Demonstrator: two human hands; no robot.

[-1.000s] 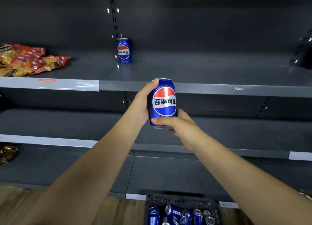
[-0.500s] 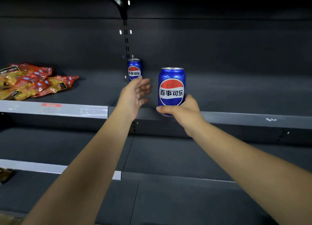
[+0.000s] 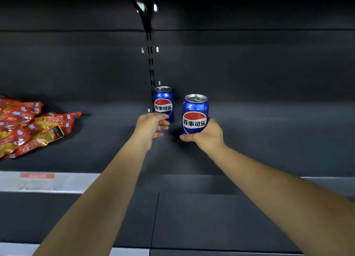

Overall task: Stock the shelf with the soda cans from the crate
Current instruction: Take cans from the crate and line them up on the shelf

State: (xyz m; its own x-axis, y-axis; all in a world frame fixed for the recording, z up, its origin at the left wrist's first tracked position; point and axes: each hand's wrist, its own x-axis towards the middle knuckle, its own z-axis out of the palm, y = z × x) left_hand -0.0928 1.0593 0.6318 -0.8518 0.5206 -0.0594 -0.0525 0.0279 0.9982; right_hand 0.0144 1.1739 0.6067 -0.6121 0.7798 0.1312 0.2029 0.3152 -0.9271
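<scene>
The soda can [image 3: 195,111] stands upright, low over the shelf [image 3: 269,140] and just right of the rear can [image 3: 163,102]. Your right hand [image 3: 208,136] wraps its lower wall. It is probably full, so heavy, slick and easily dented; grip low, without squeezing. Your left hand [image 3: 151,125] hovers loosely curled, holding nothing.

Both cans look like glossy painted metal: the nearer blue cylindrical metal soda can [image 3: 195,113] has a bare silvery lid with a duller sheen, and the rear blue metal soda can [image 3: 163,102] catches bright highlights down its side. The dark grey metal shelf [image 3: 278,140] is smooth and matt, barely any glare. The red-and-gold crinkled foil snack packets [image 3: 28,129] are super shiny, and the pale plastic price strip [image 3: 76,182] looks slick.
</scene>
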